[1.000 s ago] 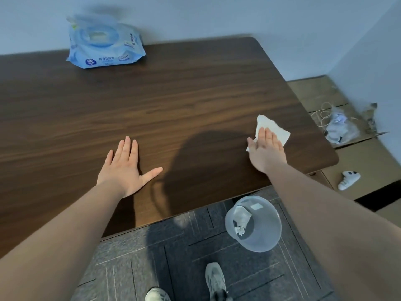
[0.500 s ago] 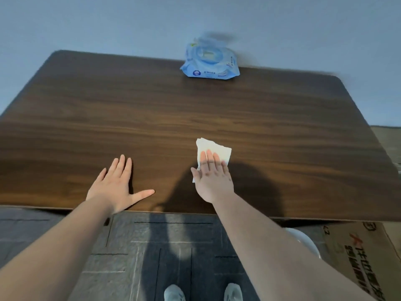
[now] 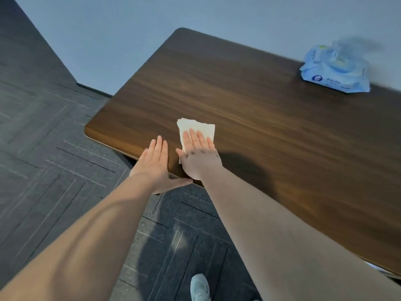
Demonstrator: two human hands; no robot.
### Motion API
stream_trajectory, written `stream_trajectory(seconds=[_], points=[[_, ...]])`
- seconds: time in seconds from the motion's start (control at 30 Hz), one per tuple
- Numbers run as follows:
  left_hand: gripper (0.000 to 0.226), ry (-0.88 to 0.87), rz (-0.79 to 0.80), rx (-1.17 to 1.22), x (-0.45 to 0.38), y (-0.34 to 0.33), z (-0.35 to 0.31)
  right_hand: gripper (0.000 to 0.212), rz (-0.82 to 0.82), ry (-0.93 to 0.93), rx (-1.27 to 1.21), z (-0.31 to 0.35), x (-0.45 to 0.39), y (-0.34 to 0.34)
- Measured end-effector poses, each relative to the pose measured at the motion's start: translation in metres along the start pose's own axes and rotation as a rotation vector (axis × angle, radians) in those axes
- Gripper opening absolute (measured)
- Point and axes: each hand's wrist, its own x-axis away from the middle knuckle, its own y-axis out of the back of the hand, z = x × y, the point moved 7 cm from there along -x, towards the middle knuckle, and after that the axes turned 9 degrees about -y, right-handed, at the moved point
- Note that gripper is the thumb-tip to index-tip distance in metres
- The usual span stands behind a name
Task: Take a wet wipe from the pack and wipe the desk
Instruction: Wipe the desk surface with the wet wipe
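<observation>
A folded white wet wipe (image 3: 196, 128) lies on the dark wooden desk (image 3: 271, 131) near its front left corner. My right hand (image 3: 198, 156) presses flat on the wipe, fingers straight and together, covering its near half. Just to the left, my left hand (image 3: 156, 165) rests flat on the desk's front edge, holding nothing, its thumb stretched out along the edge. The blue wet wipe pack (image 3: 335, 71) sits at the far right of the desk against the wall, its lid area blurred.
Grey carpet tiles (image 3: 54, 161) cover the floor left of and in front of the desk. One light shoe (image 3: 199, 287) shows at the bottom. A pale wall (image 3: 112, 40) runs behind the desk.
My right hand slid the wipe leftward along the desk's front, from the right end to near the left corner, ending beside my left hand. The view swung left with it.
</observation>
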Motion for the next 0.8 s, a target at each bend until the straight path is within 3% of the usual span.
stream_trajectory(seconds=[0.27, 0.4, 0.6, 0.8], points=[[0.143, -0.009, -0.091, 0.061, 0.004, 0.000, -0.002, 0.061, -0.056, 0.103, 0.056, 0.018, -0.002, -0.001], [0.138, -0.009, -0.067, 0.022, 0.004, -0.001, -0.003, 0.063, 0.031, 0.129, 0.049, 0.002, 0.015, -0.006], [0.130, -0.121, -0.065, -0.072, 0.008, 0.013, -0.046, 0.065, 0.064, 0.046, 0.052, -0.076, 0.058, -0.002], [0.118, -0.293, -0.100, -0.115, -0.018, 0.032, -0.154, 0.064, 0.027, -0.180, 0.014, -0.203, 0.115, 0.009]])
